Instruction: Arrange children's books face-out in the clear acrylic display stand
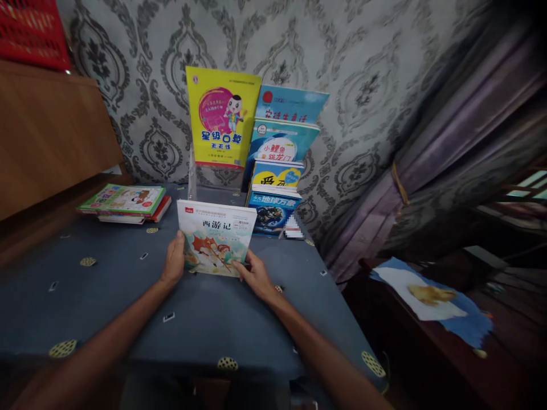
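A white picture-cover book (216, 236) is held upright, tilted slightly back, between my two hands. My left hand (174, 259) grips its left edge, fingers mostly hidden behind it. At the lower right corner, my right hand (254, 274) has its thumb on the cover. Just behind stands a clear tiered book rack (192, 179). A yellow workbook (223, 117) leans at its upper left. Its right side carries a blue book (293, 103), a teal book (286, 139), a book with a yellow heart (277, 175) and an earth-cover book (273, 213), stepped from back to front.
On the left of the blue-clothed table (123, 285) lies a stack of books (123, 199). A wooden cabinet (47, 131) with a red basket (32, 34) stands behind it. To the right are a purple curtain (384, 165) and a dark low surface with a blue cloth (464, 322).
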`<state>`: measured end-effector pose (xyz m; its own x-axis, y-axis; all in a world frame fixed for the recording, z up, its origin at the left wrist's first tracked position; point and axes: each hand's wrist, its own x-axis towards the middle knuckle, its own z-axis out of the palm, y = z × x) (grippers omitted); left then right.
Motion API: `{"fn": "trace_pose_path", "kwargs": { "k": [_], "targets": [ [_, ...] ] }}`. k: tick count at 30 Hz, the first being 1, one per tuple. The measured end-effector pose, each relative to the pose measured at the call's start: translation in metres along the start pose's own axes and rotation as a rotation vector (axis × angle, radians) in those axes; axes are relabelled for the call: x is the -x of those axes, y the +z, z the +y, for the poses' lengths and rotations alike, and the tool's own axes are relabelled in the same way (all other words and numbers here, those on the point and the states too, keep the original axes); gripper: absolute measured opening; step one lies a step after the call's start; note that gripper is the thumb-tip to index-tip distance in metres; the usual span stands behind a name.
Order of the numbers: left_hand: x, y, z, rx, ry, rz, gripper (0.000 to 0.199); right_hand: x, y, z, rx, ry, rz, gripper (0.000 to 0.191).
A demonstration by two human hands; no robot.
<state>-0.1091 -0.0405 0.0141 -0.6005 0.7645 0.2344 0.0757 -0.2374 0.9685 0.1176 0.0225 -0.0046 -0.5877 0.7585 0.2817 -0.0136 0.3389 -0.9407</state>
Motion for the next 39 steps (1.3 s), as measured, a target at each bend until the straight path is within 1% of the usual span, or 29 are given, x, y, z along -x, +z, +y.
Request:
{"fn": "trace_pose_path", "kwargs": {
  "k": [3, 6, 12, 14, 18, 21, 25, 29, 33, 39],
  "targets": [
    [0.000, 0.000, -0.002, 0.004, -0.021, -0.013, 0.079, 0.003, 0.001, 0.004, 0.043, -0.002, -0.003, 0.044],
    [-0.001, 0.002, -0.005, 0.058, -0.043, -0.030, 0.079, 0.004, 0.001, 0.006, 0.095, -0.005, -0.008, 0.046],
    [-0.004, 0.003, -0.008, 0.048, -0.077, 0.000, 0.083, 0.003, 0.001, 0.012, 0.099, 0.000, -0.010, 0.049],
    [-0.004, 0.002, -0.008, 0.061, -0.075, -0.018, 0.081, 0.003, 0.001, 0.014, 0.078, 0.001, -0.020, 0.048],
    [-0.004, 0.004, -0.005, 0.157, -0.102, -0.061, 0.078, 0.000, 0.002, 0.017, 0.006, 0.007, -0.013, 0.046],
    [-0.005, 0.006, -0.004, 0.190, -0.138, -0.063, 0.080, -0.003, 0.003, 0.016, -0.072, 0.042, -0.015, 0.049],
    [-0.006, 0.006, -0.004, 0.237, -0.172, -0.066, 0.081, -0.005, 0.002, 0.011, -0.160, 0.086, -0.054, 0.051],
    [-0.004, 0.006, -0.006, 0.332, -0.224, -0.113, 0.071, -0.003, 0.001, 0.007, -0.215, 0.111, -0.096, 0.049],
    [-0.002, 0.007, -0.009, 0.395, -0.271, -0.130, 0.062, 0.000, -0.001, 0.006, -0.265, 0.146, -0.134, 0.052],
    [0.003, 0.007, -0.005, 0.381, -0.344, -0.160, 0.059, 0.003, 0.001, 0.006, -0.353, 0.201, -0.194, 0.050]
  ]
}}
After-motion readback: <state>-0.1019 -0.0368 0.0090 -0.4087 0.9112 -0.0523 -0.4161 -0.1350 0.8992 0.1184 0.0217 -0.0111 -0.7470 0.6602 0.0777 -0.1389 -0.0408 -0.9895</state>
